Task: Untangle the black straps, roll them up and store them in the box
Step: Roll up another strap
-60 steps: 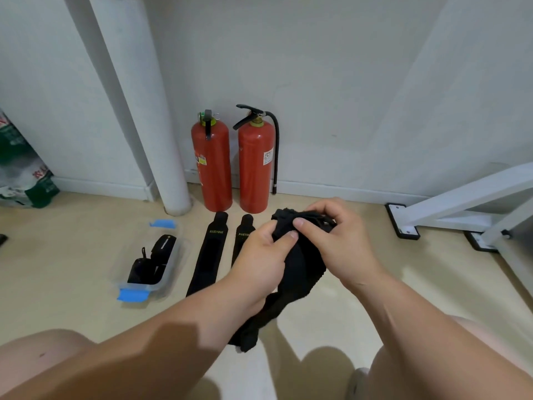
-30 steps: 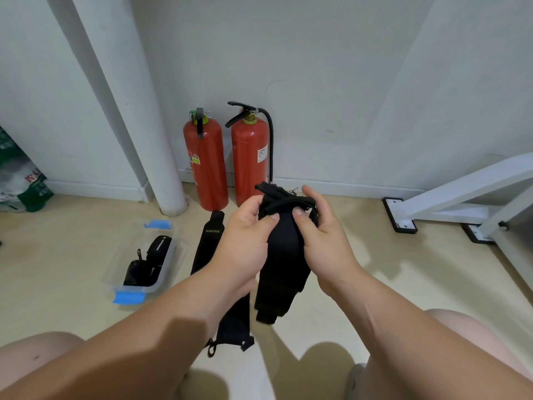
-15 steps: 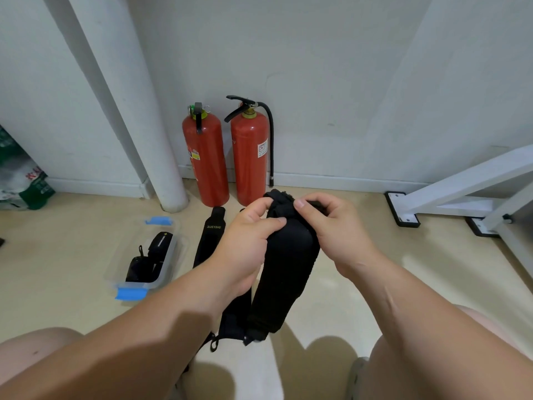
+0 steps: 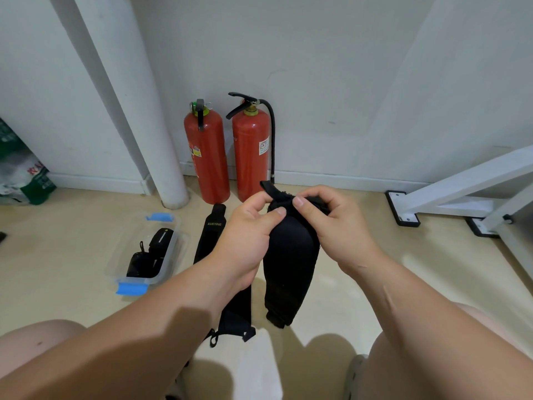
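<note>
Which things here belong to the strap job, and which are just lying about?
Job: held strap, left hand, right hand, floor straps, clear box, rolled straps inside.
Lying about: fire extinguishers, white pipe, green bag, white frame.

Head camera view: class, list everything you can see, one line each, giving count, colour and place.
held strap: one, black, hanging from both hands
floor straps: one or two, black, right of the box
box: one, clear with blue clips, floor left
rolled straps: black, inside the box, count unclear
fire extinguishers: two, red, against the wall
pipe: one, white, left of extinguishers
frame: one, white, far right
bag: one, green-white, far left
left hand, right hand: two, pinch the held strap's top
</note>
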